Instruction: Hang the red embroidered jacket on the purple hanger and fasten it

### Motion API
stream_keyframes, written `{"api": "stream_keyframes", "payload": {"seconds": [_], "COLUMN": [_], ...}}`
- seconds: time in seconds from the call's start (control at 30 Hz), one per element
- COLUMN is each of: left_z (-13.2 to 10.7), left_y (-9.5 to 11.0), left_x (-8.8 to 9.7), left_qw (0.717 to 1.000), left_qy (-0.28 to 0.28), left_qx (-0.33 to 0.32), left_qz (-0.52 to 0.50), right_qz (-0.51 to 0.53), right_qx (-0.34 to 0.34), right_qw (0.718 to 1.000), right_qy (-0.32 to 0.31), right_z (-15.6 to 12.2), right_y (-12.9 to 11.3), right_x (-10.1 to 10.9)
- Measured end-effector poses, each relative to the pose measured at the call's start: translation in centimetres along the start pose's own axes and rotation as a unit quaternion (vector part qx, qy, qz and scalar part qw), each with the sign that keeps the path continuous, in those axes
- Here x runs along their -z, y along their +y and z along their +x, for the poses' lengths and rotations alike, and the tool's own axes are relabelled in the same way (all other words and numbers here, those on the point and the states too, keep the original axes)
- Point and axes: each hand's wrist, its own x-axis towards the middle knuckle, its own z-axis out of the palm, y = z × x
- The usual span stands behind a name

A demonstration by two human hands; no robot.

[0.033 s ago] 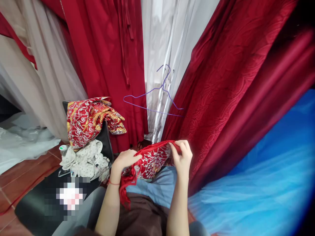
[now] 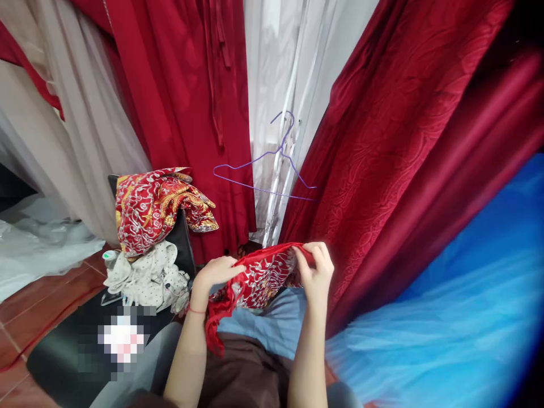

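Observation:
Above my lap I hold an embroidered red garment (image 2: pixel 267 279) with silver patterning and a plain red edge. My right hand (image 2: pixel 317 263) pinches the far right end of that edge between thumb and fingers. At the other end, the fingers of my left hand (image 2: pixel 219 272) curl over the cloth with the thumb along the top. A loose red strip (image 2: pixel 216 337) hangs down below my left wrist. Both palms are turned away, so the fingertips under the fabric are partly hidden.
A purple wire hanger (image 2: pixel 263 152) hangs before white and red hanging gowns (image 2: pixel 378 130). To the left, a black chair (image 2: pixel 55 357) bears another embroidered red garment (image 2: pixel 148 215) and a dotted white cloth (image 2: pixel 153 275). Blue tulle (image 2: pixel 446 340) spreads at the right.
Hardly anything differs. My right hand has shifted very slightly to the right, keeping its pinch on the red edge.

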Motion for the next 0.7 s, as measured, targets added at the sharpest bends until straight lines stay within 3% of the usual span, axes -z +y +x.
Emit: {"api": "stream_keyframes", "payload": {"seconds": [0.13,0.27,0.4,0.5,0.6,0.7], "left_z": [4.2,7.0,6.8,6.2,6.3,6.7], "left_y": [1.1,4.6,9.2,12.8,16.2,18.7], "left_x": [2.2,4.2,6.6,8.0,8.5,8.3], "left_qw": [0.987,0.922,0.813,0.79,0.756,0.704], "left_qy": [0.076,0.143,0.185,0.139,0.136,0.204], "left_qx": [-0.056,-0.097,-0.131,-0.137,-0.156,-0.165], "left_qz": [-0.127,-0.346,-0.537,-0.582,-0.622,-0.66], "right_qz": [0.042,0.118,0.101,0.082,0.126,0.106], "right_qx": [-0.044,-0.123,-0.209,-0.281,-0.285,-0.246], "right_qw": [0.998,0.985,0.956,0.931,0.907,0.868], "right_qy": [-0.004,-0.015,-0.18,-0.22,-0.284,-0.418], "right_z": [0.4,0.4,-0.6,-1.7,-2.3,-2.9], "right_y": [-0.8,0.8,5.5,7.9,7.2,4.2], "right_x": [0.6,2.0,2.6,1.8,0.0,-2.7]}}
